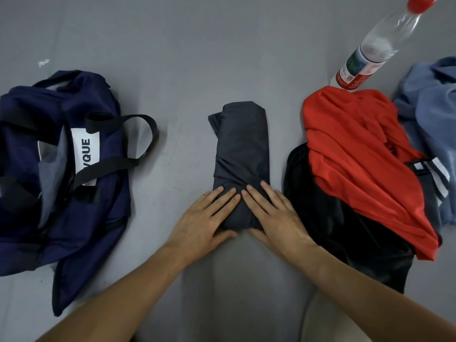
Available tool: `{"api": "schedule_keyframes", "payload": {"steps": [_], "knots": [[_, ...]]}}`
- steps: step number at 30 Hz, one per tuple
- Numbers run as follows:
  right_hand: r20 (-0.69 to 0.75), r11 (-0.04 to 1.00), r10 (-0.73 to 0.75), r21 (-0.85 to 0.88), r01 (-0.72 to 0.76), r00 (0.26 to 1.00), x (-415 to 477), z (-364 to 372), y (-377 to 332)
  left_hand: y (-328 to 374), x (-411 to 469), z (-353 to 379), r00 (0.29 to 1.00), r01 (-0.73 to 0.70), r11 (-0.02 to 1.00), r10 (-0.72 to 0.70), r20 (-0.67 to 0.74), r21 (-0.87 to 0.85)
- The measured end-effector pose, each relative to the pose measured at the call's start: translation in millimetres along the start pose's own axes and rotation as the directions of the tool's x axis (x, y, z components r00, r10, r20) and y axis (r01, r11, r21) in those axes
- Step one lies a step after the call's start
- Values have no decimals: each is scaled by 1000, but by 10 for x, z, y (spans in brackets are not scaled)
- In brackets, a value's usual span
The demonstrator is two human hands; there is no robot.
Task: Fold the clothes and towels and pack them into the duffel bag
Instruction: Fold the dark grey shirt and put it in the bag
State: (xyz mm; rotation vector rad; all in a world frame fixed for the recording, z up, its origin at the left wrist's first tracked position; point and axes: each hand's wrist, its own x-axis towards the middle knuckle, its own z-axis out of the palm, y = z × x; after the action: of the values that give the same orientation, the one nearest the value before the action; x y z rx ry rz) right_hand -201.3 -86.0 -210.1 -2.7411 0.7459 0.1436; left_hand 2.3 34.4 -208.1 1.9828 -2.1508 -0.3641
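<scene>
Head cam: both hands flat on the folded dark grey garment (243, 149).
Left hand (207, 218) and right hand (274, 218) press its near end, fingers straight and close together, fingertips almost meeting. Navy duffel bag (61, 206) lies well left of the garment. Red shirt (357, 156) over black clothing (328, 223) sits just right of it, with blue cloth (431, 107) and plastic bottle (375, 48) farther right.

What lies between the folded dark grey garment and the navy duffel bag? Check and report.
Nothing visible. The left hand and right hand press flat on the folded dark grey garment; only bare grey surface separates it from the navy fabric duffel bag, though black webbing straps cross its top.
</scene>
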Motion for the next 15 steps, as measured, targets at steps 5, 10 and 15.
{"api": "schedule_keyframes", "payload": {"steps": [5,10,15], "knots": [[-66,998,-47,28,49,997,-47,14,52,-67,31,19,1000,17,1000,-16,20,-25],[-174,982,-17,180,49,985,26,-106,46,-38,135,-108,995,88,986,-93,-22,-145],[207,874,187,411,-259,960,194,-528,36,17,268,-400,941,335,873,-297,160,-354]]}}
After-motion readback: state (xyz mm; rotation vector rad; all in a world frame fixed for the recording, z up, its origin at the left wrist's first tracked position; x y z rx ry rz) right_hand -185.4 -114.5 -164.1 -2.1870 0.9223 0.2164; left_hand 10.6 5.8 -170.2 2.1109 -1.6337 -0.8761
